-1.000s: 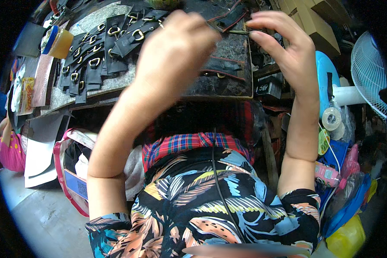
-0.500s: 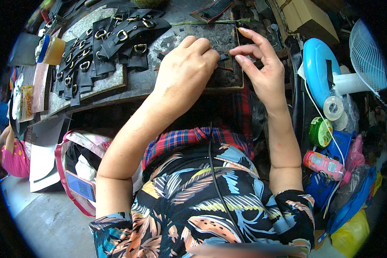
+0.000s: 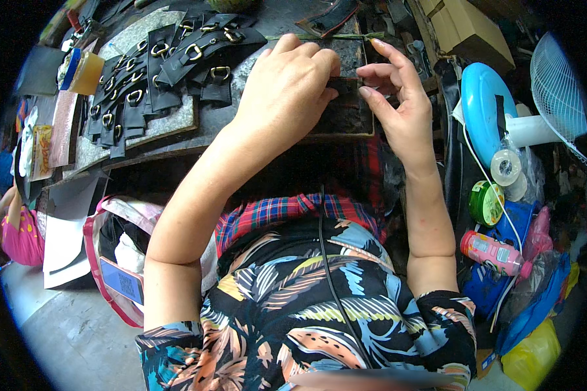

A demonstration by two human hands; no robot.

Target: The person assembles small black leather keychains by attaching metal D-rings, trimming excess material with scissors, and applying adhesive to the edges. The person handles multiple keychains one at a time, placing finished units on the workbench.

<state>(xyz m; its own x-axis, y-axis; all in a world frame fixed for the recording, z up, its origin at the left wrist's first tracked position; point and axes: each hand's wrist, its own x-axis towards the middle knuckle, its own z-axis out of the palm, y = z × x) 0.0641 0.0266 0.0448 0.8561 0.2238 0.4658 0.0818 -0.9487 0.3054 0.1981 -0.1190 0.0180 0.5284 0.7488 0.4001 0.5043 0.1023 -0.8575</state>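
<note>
Over the dark workbench (image 3: 254, 127), my left hand (image 3: 287, 85) is closed, its back turned up and its fingers curled down. A dark leather strip (image 3: 347, 83) stretches from it toward my right hand (image 3: 401, 98). The thumb and fingers of the right hand close around the strip's right end, while its index finger sticks out above. The back of my left hand hides most of what its fingers grip. Left of the hands lie several black leather straps (image 3: 169, 68) with gold-coloured metal buckles, overlapping on a pale stone slab (image 3: 188, 116).
Another dark leather piece (image 3: 326, 19) lies at the bench's far side. A yellowish jar (image 3: 85, 73) stands at the far left. To the right are a blue and white fan (image 3: 482, 104), a cardboard box (image 3: 469, 32), tape rolls (image 3: 505, 166) and a pink bottle (image 3: 492, 251).
My left hand has shifted slightly up and right, its fingers more spread at the knuckles. The right hand stays nearly in place, its fingertips a little changed. The whole view has moved slightly.
</note>
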